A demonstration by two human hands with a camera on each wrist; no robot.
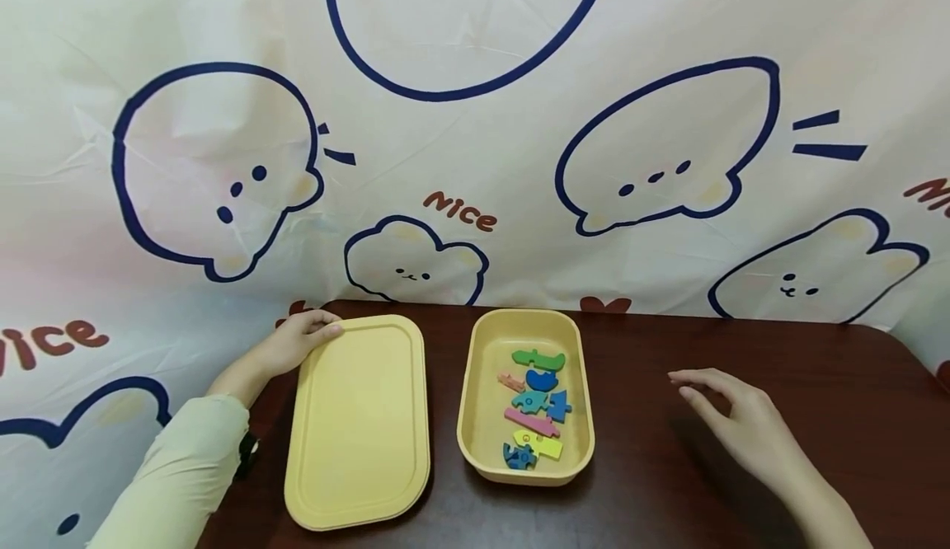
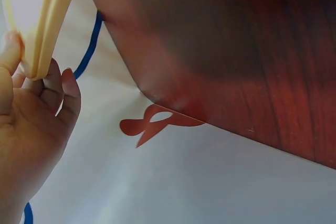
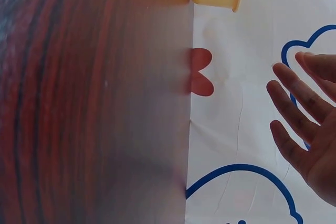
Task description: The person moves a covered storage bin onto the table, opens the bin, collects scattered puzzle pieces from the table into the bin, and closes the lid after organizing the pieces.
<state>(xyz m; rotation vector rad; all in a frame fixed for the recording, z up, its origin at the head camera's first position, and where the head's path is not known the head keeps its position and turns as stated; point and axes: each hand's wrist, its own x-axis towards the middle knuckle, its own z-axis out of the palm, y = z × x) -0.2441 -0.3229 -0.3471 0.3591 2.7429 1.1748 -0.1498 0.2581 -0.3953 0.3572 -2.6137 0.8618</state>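
My left hand (image 1: 300, 341) grips the far left corner of a flat yellow lid (image 1: 359, 421); in the left wrist view the thumb lies on one face of the lid (image 2: 46, 30) and the fingers on the other. Right of the lid stands an open yellow box (image 1: 525, 477) with rounded corners. Inside it lie several small puzzle pieces, among them a green one (image 1: 539, 359), a pink one (image 1: 532, 422), a yellow one (image 1: 538, 443) and a dark blue one (image 1: 542, 380). My right hand (image 1: 742, 421) hovers over the table to the right of the box, fingers loosely bent and holding nothing.
The dark brown wooden table (image 1: 631, 491) carries the box. Behind its far edge hangs a pale cloth (image 1: 519, 145) printed with blue-outlined cartoon shapes and red lettering. A dark object (image 1: 248, 454) shows by my left forearm.
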